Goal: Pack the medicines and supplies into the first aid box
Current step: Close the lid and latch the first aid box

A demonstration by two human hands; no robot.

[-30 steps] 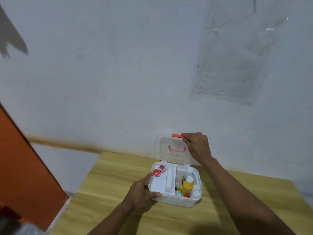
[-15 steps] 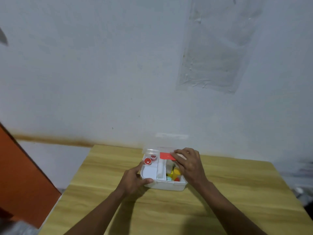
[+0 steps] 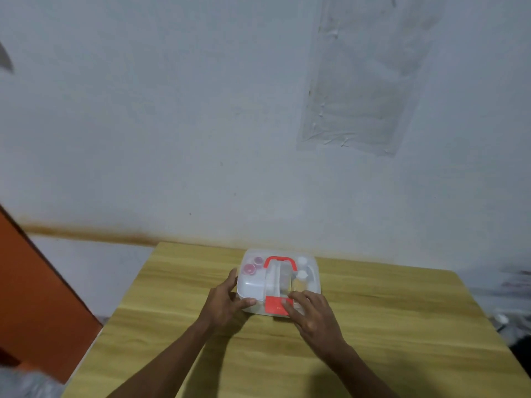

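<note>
On the wooden table (image 3: pixel 402 326), near its far edge by the wall (image 3: pixel 201 124), sits the first aid box (image 3: pixel 260 308) with its see-through lid (image 3: pixel 254 284) down and the red handle (image 3: pixel 280 258) lying flat on top. Round red caps (image 3: pixel 249 269) and white bottles (image 3: pixel 301 274) show dimly through the lid. The left hand (image 3: pixel 222 304) grips the box's near left corner, thumb on the front and fingers on the side. The right hand (image 3: pixel 313 314) rests straight fingers on the red latch (image 3: pixel 273 307) at the front.
</note>
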